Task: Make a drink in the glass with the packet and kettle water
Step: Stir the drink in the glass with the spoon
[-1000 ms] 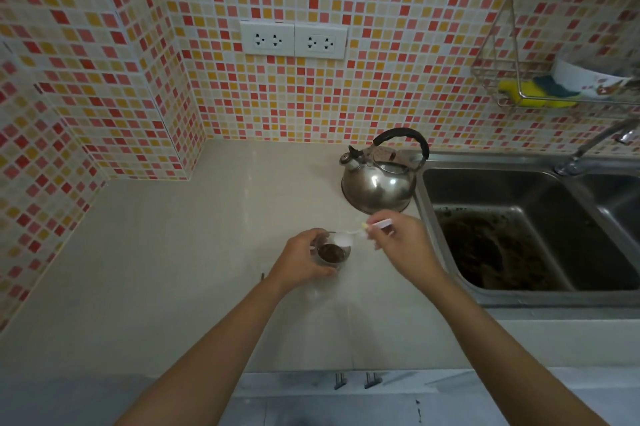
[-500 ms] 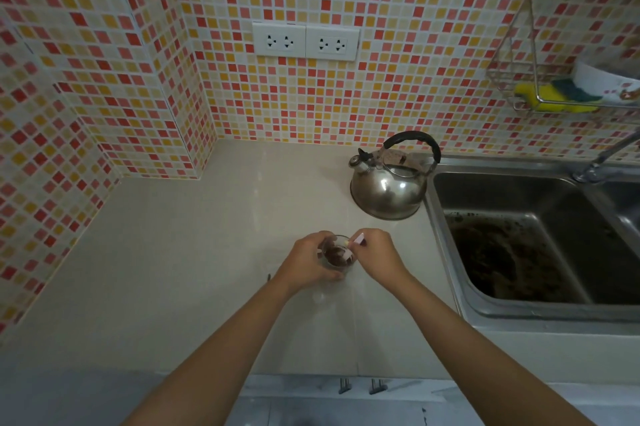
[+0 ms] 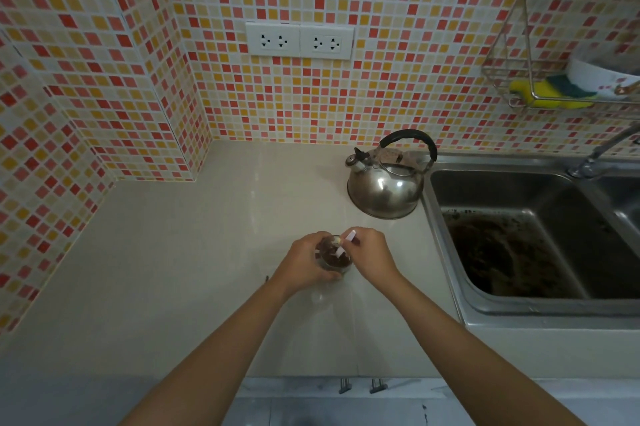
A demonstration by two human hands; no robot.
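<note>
A small clear glass (image 3: 335, 261) with dark brown liquid stands on the beige counter (image 3: 194, 270) near the front middle. My left hand (image 3: 304, 264) wraps around its left side. My right hand (image 3: 372, 252) pinches a small white spoon (image 3: 346, 244), whose handle points up and whose bowl dips into the glass. A shiny steel kettle (image 3: 386, 188) with a black handle sits behind, beside the sink. No packet shows.
A steel sink (image 3: 519, 252) with a stained basin lies to the right, its tap (image 3: 602, 152) at the back. A wire rack (image 3: 540, 93) on the tiled wall holds a yellow-green sponge and a bowl. Two wall sockets (image 3: 299, 39) sit above the counter.
My right hand moved left from beside the glass and lowered the white spoon into the drink. My left hand stayed on the glass. The camera shifted slightly.
</note>
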